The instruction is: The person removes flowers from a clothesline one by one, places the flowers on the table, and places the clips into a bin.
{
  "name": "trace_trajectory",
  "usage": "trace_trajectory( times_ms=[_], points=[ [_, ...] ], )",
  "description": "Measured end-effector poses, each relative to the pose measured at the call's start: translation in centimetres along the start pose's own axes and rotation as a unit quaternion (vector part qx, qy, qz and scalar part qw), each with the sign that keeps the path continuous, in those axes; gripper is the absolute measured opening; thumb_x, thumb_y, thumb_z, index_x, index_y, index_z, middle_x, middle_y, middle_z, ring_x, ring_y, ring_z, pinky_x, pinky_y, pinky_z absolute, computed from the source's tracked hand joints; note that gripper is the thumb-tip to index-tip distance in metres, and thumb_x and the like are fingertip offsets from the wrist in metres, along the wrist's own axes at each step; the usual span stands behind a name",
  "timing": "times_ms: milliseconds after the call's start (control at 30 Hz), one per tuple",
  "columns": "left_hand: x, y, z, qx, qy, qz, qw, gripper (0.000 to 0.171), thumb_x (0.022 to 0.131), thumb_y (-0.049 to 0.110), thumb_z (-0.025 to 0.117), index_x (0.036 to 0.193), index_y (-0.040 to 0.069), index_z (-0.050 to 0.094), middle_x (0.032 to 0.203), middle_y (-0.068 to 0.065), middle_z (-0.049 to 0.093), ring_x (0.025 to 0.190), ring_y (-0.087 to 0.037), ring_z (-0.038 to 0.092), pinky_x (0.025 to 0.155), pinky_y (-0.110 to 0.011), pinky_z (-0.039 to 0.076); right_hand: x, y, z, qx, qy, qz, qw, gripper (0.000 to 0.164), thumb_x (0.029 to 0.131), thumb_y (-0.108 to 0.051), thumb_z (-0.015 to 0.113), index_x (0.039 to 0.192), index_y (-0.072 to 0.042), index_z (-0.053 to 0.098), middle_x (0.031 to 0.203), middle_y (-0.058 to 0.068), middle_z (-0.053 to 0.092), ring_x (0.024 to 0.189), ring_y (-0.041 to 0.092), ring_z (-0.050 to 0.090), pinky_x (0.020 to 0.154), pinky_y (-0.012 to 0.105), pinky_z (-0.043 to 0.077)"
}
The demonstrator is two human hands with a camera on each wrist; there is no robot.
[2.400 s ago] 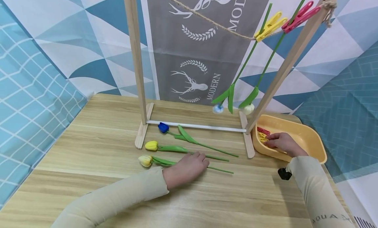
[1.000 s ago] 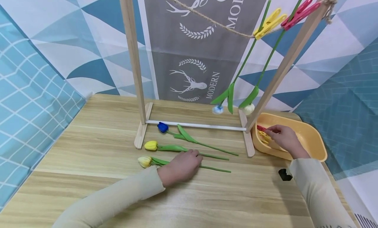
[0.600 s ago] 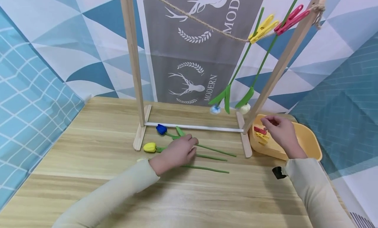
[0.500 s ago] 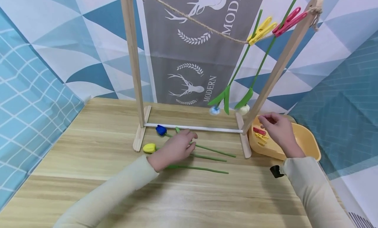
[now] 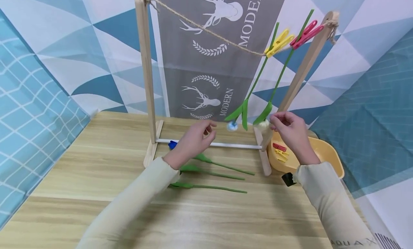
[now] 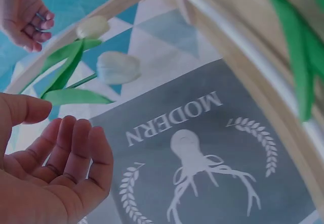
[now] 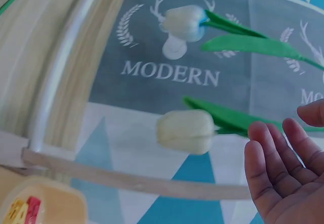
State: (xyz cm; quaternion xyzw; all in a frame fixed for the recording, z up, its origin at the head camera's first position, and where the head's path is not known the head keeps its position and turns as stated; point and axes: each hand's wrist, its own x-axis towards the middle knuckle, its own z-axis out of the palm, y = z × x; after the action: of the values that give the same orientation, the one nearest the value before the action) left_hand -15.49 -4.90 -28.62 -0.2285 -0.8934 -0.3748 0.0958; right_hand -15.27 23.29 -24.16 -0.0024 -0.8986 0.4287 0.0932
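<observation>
Two hands are above the wood-grain table [image 5: 193, 224]: left hand [image 5: 195, 139], right hand [image 5: 292, 132], both with fingers loosely bent, thumbs apart. In the head view, two flowers [image 7: 185, 131] hang downward at two o'clock; three stems [image 5: 191, 169] lie at six. Blue-patterned wall [image 5: 32, 98] stands at nine, grey panel [image 5: 174, 59] at twelve.

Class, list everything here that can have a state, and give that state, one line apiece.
Left hand: raised, relaxed, empty
Right hand: raised, relaxed, empty
Wooden frame: standing
Rope: tied, sagging
Yellow clothespin: clamped on rope
Pink clothespin: clamped on rope
Pale blue tulip: hanging bloom-down
White tulip: hanging bloom-down
Blue tulip: lying, partly hidden
Two other stems: lying, tops hidden
Basin: upright, lidless
Loose clothespins: in basin
</observation>
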Motion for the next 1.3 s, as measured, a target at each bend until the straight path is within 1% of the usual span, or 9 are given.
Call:
trace_trajectory(
  times_ms=[133,267,367,500,600,700,833,1000,1300],
  points=[
    [1.0,0.5,-0.3,-0.028,0.032,0.016,0.9990,0.023,0.093,0.015,0.049,0.109,0.004,0.060,0.095,-0.005,0.058,0.086,-0.016,0.056,0.078,-0.028,0.050,0.3,-1.3,0.3,0.020,0.012,0.000,1.000,0.043,0.091,-0.044,0.054,0.117,-0.010,0.060,0.107,0.009,0.061,0.080,0.008,0.063,0.072,0.010,0.049],
    [2.1,1.4,-0.5,-0.049,0.062,0.037,0.9962,0.020,0.093,0.014,0.050,0.106,0.004,0.060,0.092,-0.004,0.058,0.084,-0.015,0.054,0.075,-0.027,0.051,0.8,-2.3,0.5,0.041,0.032,-0.020,0.998,0.040,0.091,-0.043,0.055,0.114,-0.011,0.061,0.104,0.007,0.062,0.085,0.018,0.065,0.074,0.013,0.050],
    [3.0,2.1,-0.7,-0.066,0.083,0.046,0.9934,0.017,0.093,0.014,0.051,0.103,0.005,0.060,0.087,-0.004,0.057,0.081,-0.016,0.052,0.074,-0.028,0.050,1.1,-3.1,0.7,0.061,0.042,-0.035,0.997,0.038,0.091,-0.041,0.056,0.112,-0.010,0.061,0.100,0.004,0.062,0.086,0.019,0.064,0.076,0.015,0.051],
    [4.1,3.2,-1.1,-0.093,0.104,0.044,0.9893,0.015,0.092,0.015,0.053,0.102,0.006,0.061,0.087,-0.004,0.057,0.078,-0.014,0.053,0.072,-0.026,0.049,1.4,-4.0,0.5,0.099,0.059,-0.052,0.992,0.036,0.090,-0.038,0.058,0.112,-0.010,0.060,0.094,-0.005,0.061,0.083,0.014,0.064,0.077,0.014,0.051],
    [5.1,4.1,-1.5,-0.115,0.116,0.042,0.9856,0.015,0.092,0.016,0.054,0.102,0.007,0.061,0.088,-0.003,0.058,0.078,-0.013,0.053,0.072,-0.023,0.049,1.7,-4.8,0.1,0.135,0.075,-0.070,0.986,0.035,0.089,-0.036,0.060,0.112,-0.009,0.061,0.092,-0.007,0.062,0.079,0.009,0.064,0.077,0.014,0.051],
    [6.0,4.9,-1.9,-0.135,0.126,0.039,0.9820,0.015,0.092,0.018,0.055,0.102,0.008,0.061,0.089,-0.002,0.058,0.080,-0.012,0.053,0.074,-0.023,0.049,2.0,-5.9,-0.5,0.167,0.092,-0.089,0.978,0.033,0.088,-0.034,0.061,0.111,-0.009,0.062,0.091,-0.007,0.063,0.077,0.007,0.065,0.076,0.013,0.051],
    [6.9,5.9,-2.2,-0.159,0.126,0.024,0.9789,0.016,0.092,0.021,0.056,0.103,0.010,0.060,0.092,0.000,0.058,0.083,-0.011,0.053,0.076,-0.022,0.048,2.4,-7.4,-1.4,0.203,0.110,-0.113,0.966,0.030,0.087,-0.030,0.063,0.110,-0.011,0.062,0.091,-0.005,0.064,0.078,0.007,0.065,0.077,0.012,0.050],
    [7.9,6.8,-2.2,-0.185,0.127,0.015,0.9744,0.017,0.092,0.020,0.058,0.105,0.009,0.061,0.095,-0.001,0.060,0.085,-0.011,0.052,0.077,-0.019,0.047,2.7,-9.1,-2.5,0.222,0.135,-0.142,0.955,0.031,0.087,-0.025,0.065,0.112,-0.008,0.061,0.091,-0.005,0.064,0.081,0.007,0.066,0.080,0.013,0.050],
    [9.3,8.2,-1.6,-0.198,0.138,0.051,0.9691,0.019,0.091,0.015,0.057,0.106,0.004,0.061,0.100,-0.006,0.061,0.090,-0.014,0.054,0.083,-0.024,0.048,2.9,-12.2,-3.9,0.253,0.171,-0.163,0.938,0.033,0.085,-0.022,0.068,0.114,-0.007,0.061,0.095,-0.004,0.063,0.084,0.009,0.065,0.082,0.015,0.050]
  ],
)
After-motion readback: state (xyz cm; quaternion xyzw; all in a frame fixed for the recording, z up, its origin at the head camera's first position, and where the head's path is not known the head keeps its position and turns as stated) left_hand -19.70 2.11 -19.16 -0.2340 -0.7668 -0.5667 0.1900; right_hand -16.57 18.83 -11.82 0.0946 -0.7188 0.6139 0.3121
